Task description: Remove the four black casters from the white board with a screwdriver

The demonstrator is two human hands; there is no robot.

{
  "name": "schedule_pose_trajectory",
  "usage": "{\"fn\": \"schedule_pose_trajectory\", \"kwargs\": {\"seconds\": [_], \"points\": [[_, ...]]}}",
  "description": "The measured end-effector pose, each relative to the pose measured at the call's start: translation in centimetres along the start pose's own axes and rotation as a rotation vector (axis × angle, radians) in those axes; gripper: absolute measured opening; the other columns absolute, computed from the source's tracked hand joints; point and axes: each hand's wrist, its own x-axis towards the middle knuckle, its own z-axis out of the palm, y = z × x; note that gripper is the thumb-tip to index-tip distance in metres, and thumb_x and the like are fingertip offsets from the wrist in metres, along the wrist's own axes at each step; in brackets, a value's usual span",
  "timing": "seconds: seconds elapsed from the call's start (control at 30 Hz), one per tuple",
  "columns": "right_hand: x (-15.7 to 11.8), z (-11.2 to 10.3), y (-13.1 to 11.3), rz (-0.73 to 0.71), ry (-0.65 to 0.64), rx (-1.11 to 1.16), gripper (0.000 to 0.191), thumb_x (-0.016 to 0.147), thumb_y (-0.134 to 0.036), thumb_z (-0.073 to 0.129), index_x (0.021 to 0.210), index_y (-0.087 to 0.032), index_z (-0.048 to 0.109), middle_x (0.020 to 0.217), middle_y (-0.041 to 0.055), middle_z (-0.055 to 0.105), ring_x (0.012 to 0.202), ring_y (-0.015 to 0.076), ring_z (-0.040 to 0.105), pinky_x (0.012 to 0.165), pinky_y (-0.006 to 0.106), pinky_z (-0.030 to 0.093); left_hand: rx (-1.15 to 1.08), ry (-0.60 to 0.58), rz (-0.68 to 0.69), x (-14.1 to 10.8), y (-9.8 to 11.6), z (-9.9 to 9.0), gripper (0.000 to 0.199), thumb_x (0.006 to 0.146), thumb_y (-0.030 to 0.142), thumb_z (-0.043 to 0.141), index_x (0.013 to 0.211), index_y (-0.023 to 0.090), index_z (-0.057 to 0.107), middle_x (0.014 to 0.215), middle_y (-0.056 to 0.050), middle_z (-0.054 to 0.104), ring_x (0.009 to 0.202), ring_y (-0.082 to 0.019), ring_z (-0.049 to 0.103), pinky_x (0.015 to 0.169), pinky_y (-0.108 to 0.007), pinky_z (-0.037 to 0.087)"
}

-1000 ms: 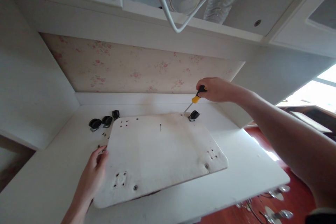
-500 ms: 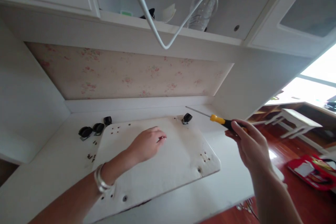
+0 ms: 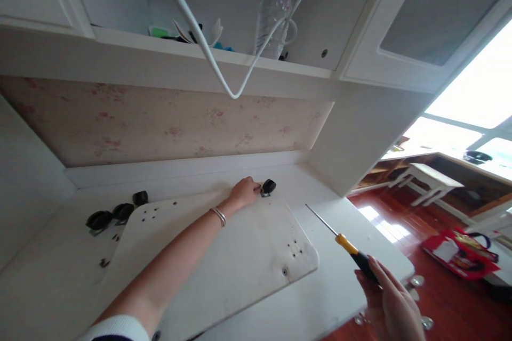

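My right hand (image 3: 390, 298) is closed on the black and yellow handle of a screwdriver (image 3: 347, 245), its thin shaft pointing up and left over the white surface. My left hand (image 3: 245, 191) reaches to the far right corner of a white board (image 3: 224, 256), its fingers pinched beside a black caster wheel (image 3: 268, 187) on a metal plate. A small screw seems to be in the pinch, mostly hidden by the fingers. Screw holes (image 3: 295, 248) mark the board's near right corner.
Several loose black casters (image 3: 122, 212) and small dark screws (image 3: 104, 263) lie left of the board. A white cable (image 3: 208, 56) hangs in front of an open shelf holding a plastic bottle (image 3: 274, 21). A red bag (image 3: 460, 253) and white stool (image 3: 426, 181) stand at right.
My left hand has moved from over the board's middle to the caster at its far right corner. The screwdriver in my right hand has lowered. The view has shifted right.
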Motion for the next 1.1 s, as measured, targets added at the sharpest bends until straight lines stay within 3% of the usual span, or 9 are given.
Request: {"fn": "schedule_pose_trajectory", "kwargs": {"seconds": [0.3, 0.53, 0.73, 0.93, 1.1], "points": [[-0.1, 0.7, 1.1, -0.007, -0.008, 0.026, 0.046, 0.046, -0.025, 0.094, 0.086, -0.013, 0.074, 0.089, 0.0005, 0.072, 0.065, 0.009, 0.067, 0.067, 0.012, 0.059, -0.037, 0.003, -0.014, 0.8, 0.4, 0.7, 0.026, 0.092, 0.038, 0.058, 0.106, 0.017, 0.065, 0.108, -0.006, 0.067, 0.097, -0.02, 0.064, 0.086, -0.041, 0.053], [-0.7, 1.7, 1.9, 0.018, -0.075, -0.023, 0.046, 0.054, -0.028, 0.092, 0.095, -0.015, 0.072, 0.086, -0.0004, 0.072, 0.063, 0.0093, 0.068, 0.067, 0.012, 0.059, -0.06, 0.117, -0.044, 0.2, 0.7, 0.7, 0.026, 0.092, 0.034, 0.053, 0.093, 0.02, 0.075, 0.102, -0.01, 0.07, 0.096, -0.022, 0.066, 0.084, -0.033, 0.048], [-1.1, 2.5, 2.3, 0.052, -0.119, -0.027, 0.049, 0.055, -0.028, 0.092, 0.098, -0.016, 0.071, 0.085, -0.0013, 0.073, 0.062, 0.0085, 0.068, 0.067, 0.012, 0.058, -0.093, 0.191, -0.06, 0.0, 0.6, 0.4, 0.027, 0.09, 0.03, 0.053, 0.096, 0.02, 0.077, 0.1, -0.009, 0.073, 0.093, -0.02, 0.067, 0.08, -0.028, 0.048], [-1.0, 4.4, 2.5, -0.042, -0.184, -0.116, 0.051, 0.059, -0.038, 0.089, 0.101, -0.016, 0.069, 0.078, -0.0013, 0.071, 0.06, 0.0096, 0.066, 0.064, 0.017, 0.058, -0.079, 0.25, -0.059, -3.7, -0.9, -2.9, 0.027, 0.089, 0.031, 0.052, 0.094, 0.022, 0.077, 0.099, -0.006, 0.072, 0.09, -0.019, 0.066, 0.082, -0.028, 0.047], [-0.4, 7.3, 2.6, -0.249, -0.25, -0.353, 0.055, 0.066, -0.048, 0.082, 0.108, -0.014, 0.069, 0.075, 0.0027, 0.071, 0.064, 0.0177, 0.07, 0.067, 0.029, 0.058, -0.02, 0.322, -0.156, -11.0, -6.8, -8.6, 0.032, 0.089, 0.038, 0.049, 0.096, 0.02, 0.075, 0.097, -0.006, 0.07, 0.084, -0.019, 0.065, 0.081, -0.029, 0.047]]}}
